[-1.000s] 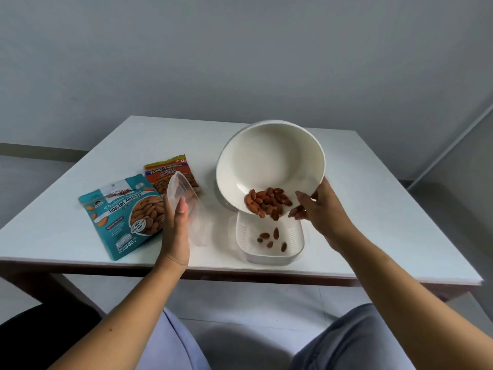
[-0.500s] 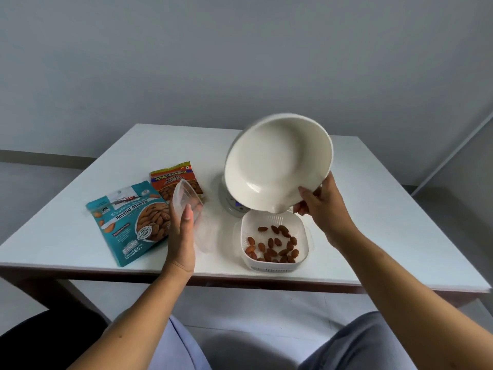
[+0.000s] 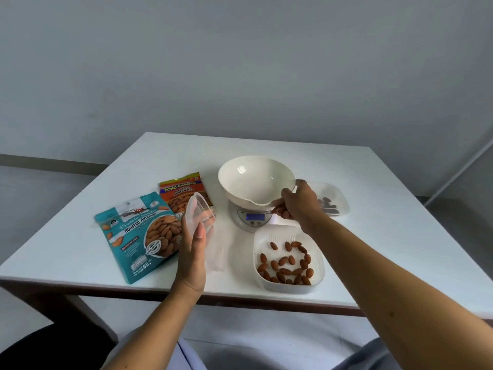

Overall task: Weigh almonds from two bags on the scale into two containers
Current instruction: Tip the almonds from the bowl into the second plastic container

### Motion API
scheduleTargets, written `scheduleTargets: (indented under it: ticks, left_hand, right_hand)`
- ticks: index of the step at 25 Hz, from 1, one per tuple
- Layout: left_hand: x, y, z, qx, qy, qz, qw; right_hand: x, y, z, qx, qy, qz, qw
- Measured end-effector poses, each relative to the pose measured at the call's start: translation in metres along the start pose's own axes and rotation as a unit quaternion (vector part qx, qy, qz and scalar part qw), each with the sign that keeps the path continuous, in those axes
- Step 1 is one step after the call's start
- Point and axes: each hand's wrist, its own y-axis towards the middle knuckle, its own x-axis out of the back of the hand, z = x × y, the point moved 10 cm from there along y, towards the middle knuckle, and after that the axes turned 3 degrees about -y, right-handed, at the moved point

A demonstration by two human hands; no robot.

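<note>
Pinching rim of cream round plastic bowl (image 3: 253,180) with right hand (image 3: 298,201), above silver scale (image 3: 252,218). Gripping clear plastic lid (image 3: 198,212) upright in left hand (image 3: 193,252).

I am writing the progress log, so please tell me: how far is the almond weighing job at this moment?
Done: both containers hold almonds, the near container and the far container. In hand: the right hand grips the empty bowl over the scale; the left hand holds a clear lid. Left: probably closing the near container.

White table (image 3: 373,209) against grey wall (image 3: 240,62)
</note>
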Motion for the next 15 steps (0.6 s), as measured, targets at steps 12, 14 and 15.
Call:
scheduleTargets:
  ticks: [12,14,15]
  left_hand:
    - [-0.007,-0.003,-0.004,-0.023,0.053,0.041,0.997]
    - [-0.017,-0.007,-0.008,-0.046,0.091,0.075,0.992]
    - [-0.022,-0.009,-0.010,-0.052,0.110,0.091,0.988]
  right_hand:
    - [0.045,-0.051,0.020,0.140,-0.045,-0.096,0.985]
    - [0.073,-0.079,0.004,0.173,-0.035,-0.159,0.971]
    - [0.083,-0.089,-0.011,0.167,-0.037,-0.182,0.968]
